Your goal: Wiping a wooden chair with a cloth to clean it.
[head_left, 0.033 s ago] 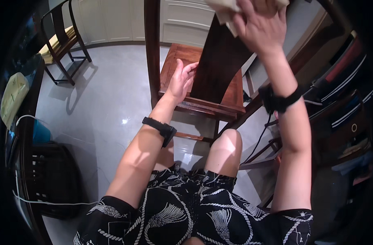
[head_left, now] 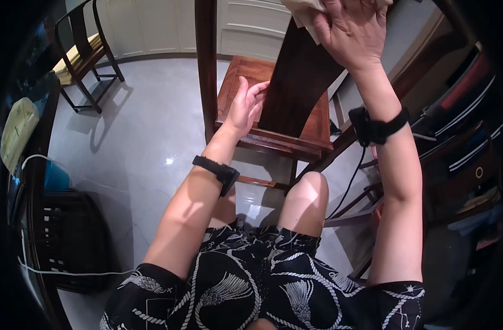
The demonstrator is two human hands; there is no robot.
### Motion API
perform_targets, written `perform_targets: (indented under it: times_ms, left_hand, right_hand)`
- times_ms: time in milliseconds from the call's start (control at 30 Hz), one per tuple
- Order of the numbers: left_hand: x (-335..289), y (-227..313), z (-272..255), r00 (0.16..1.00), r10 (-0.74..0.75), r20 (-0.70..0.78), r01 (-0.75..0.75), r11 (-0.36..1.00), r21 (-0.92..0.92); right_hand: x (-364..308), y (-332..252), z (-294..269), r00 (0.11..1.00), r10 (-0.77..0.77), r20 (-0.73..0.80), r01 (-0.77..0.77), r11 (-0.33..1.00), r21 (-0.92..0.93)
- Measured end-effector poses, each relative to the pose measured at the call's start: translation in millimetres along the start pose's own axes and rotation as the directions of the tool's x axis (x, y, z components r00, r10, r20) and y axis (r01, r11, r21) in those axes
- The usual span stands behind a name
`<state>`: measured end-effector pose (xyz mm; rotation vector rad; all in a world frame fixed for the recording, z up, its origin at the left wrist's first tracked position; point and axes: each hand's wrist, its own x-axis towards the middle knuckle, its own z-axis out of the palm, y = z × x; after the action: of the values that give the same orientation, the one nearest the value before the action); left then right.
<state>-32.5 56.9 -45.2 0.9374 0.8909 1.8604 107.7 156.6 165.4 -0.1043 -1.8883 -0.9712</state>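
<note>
A dark wooden chair stands before me, its broad back splat rising towards me above a reddish-brown seat. My right hand holds a beige cloth against the upper part of the splat. Part of that cloth lies under the palm, and the top of it leaves the picture. Lower down, my left hand is open beside the splat's left edge, thumb up. Its fingertips reach the edge, but I cannot tell whether they press on it. Black straps with small devices circle both forearms.
Another dark chair with yellowish flat items stands at the far left. Pale cabinets line the back. At the left are a black crate, a blue bin and a white cable. A black cable hangs from my right wrist device.
The right hand and cloth have shifted very slightly up and to the right. My left hand stays beside the splat.
</note>
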Motion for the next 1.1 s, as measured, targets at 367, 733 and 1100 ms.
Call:
perform_targets:
  times_ms: [367,733,1100]
  left_hand:
    - [3.7,0.8,-9.2,0.999,-0.052,0.011,0.053,0.978,-0.2]
    - [-3.0,-14.9,-5.6,0.992,0.097,0.083,-0.09,0.993,-0.082]
    - [-26.4,-38.1,2.8,0.944,0.323,0.073,-0.318,0.823,0.47]
  right_hand:
    - [-189.1,-139.8,51.2,0.869,-0.14,0.474,-0.084,0.903,0.421]
    - [-186.5,-80.9,48.4,0.777,-0.424,0.465,0.338,0.905,0.26]
    - [10.4,68.1,-26.0,0.998,-0.012,-0.06,0.001,0.986,-0.165]
